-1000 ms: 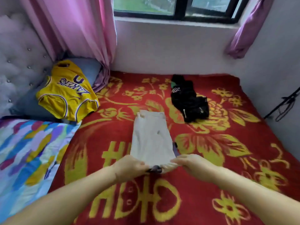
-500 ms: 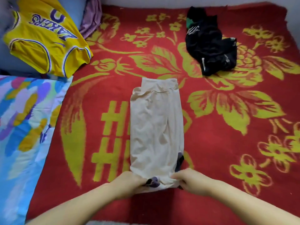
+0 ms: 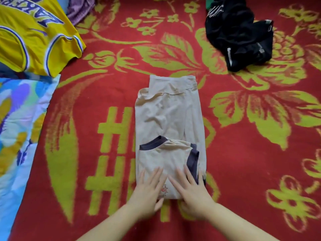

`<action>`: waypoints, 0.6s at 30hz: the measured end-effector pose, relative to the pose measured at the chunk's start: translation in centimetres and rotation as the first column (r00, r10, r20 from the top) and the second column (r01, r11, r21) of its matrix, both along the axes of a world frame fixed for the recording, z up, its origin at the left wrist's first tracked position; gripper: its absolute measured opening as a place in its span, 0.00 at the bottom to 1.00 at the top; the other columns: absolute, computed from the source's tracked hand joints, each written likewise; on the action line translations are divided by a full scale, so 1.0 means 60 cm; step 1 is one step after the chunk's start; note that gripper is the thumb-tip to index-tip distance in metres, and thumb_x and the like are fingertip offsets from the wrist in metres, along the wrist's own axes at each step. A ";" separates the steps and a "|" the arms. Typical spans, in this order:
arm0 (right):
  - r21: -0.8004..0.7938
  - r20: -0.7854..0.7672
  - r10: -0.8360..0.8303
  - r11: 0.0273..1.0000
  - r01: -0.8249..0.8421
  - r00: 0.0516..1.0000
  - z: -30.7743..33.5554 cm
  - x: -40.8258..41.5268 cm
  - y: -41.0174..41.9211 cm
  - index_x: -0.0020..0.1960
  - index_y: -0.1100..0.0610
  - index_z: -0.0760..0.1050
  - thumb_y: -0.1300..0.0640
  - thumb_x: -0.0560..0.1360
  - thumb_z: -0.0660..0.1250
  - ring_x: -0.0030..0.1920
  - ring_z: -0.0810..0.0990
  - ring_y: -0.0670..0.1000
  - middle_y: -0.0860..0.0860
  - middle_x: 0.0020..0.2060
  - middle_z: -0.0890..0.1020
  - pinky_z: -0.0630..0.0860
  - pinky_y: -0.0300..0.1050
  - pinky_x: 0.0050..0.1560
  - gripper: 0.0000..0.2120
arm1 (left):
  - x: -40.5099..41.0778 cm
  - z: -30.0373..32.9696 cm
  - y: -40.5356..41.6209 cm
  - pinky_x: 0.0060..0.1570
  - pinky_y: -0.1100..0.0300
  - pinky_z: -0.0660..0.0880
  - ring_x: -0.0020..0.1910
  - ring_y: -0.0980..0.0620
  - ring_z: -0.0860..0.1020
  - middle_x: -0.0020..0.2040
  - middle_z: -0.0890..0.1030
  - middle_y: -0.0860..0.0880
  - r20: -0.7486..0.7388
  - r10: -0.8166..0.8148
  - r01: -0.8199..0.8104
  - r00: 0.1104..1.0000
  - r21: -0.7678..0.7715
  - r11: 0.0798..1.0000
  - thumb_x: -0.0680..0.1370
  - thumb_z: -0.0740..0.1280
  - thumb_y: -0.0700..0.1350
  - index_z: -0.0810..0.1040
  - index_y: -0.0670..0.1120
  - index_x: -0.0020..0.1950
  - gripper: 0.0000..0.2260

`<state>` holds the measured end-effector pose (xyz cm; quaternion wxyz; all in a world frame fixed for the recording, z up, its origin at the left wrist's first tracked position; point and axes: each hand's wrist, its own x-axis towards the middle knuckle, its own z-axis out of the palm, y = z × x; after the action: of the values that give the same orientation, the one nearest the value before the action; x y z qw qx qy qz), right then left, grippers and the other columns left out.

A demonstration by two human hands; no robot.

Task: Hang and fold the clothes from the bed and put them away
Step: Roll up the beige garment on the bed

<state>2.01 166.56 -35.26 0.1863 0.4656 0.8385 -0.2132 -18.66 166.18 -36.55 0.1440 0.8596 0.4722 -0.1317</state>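
Note:
A beige shirt with dark trim (image 3: 169, 119) lies lengthwise in the middle of the red and yellow blanket (image 3: 251, 153). Its near end is folded over onto itself, so the dark collar band faces up. My left hand (image 3: 149, 188) and my right hand (image 3: 191, 186) lie flat side by side on that folded end, fingers straight, pressing it down. A yellow basketball jersey (image 3: 34, 37) rests at the upper left. A crumpled black garment (image 3: 238, 33) sits at the upper right.
A blue, yellow and white patterned quilt (image 3: 19, 127) covers the left side of the bed. A bit of purple curtain (image 3: 79, 7) shows at the top, next to the jersey.
My hands held the shirt's near end by pinching it; that end now lies folded over the shirt and both hands press flat on it. The view has tilted down toward the bed.

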 end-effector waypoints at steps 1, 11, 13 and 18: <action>-0.020 0.083 -0.023 1.000 0.024 0.996 -0.010 0.005 -0.006 0.68 0.49 0.74 0.52 0.49 0.78 0.72 0.60 0.66 0.58 0.67 0.74 0.70 0.73 0.54 0.46 | -0.008 -0.012 -0.025 0.64 0.36 0.61 0.67 0.44 0.72 0.68 0.73 0.40 -0.056 -0.005 0.000 0.998 -0.088 0.996 0.55 0.76 0.57 0.77 0.43 0.66 0.41; -0.192 0.225 0.000 0.980 0.044 0.974 -0.007 0.013 0.027 0.78 0.47 0.40 0.71 0.74 0.56 0.74 0.34 0.68 0.55 0.77 0.36 0.50 0.71 0.69 0.42 | -0.001 0.000 0.018 0.74 0.43 0.48 0.77 0.41 0.48 0.78 0.48 0.36 -0.184 0.024 -0.076 0.983 -0.281 0.957 0.78 0.59 0.36 0.52 0.45 0.78 0.30; -0.293 0.228 0.090 0.956 -0.020 0.969 0.013 0.024 0.011 0.78 0.46 0.40 0.72 0.74 0.56 0.74 0.35 0.68 0.55 0.77 0.36 0.51 0.70 0.70 0.42 | -0.003 0.018 0.008 0.75 0.47 0.44 0.77 0.41 0.43 0.78 0.43 0.38 -0.176 -0.013 -0.085 0.984 -0.539 0.838 0.76 0.54 0.29 0.47 0.46 0.79 0.33; -0.829 0.058 0.190 0.556 -0.059 0.980 0.083 0.028 -0.012 0.68 0.55 0.66 0.68 0.74 0.55 0.64 0.70 0.58 0.57 0.66 0.70 0.69 0.51 0.56 0.23 | -0.011 0.078 -0.006 0.42 0.58 0.72 0.45 0.48 0.74 0.49 0.76 0.45 -0.037 0.031 -0.045 0.999 -0.947 0.318 0.72 0.51 0.30 0.74 0.45 0.62 0.23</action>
<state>3.67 165.82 -30.30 0.4549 0.2782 0.6575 -0.5323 -19.34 165.79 -31.89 0.6185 0.6021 0.3276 -0.3842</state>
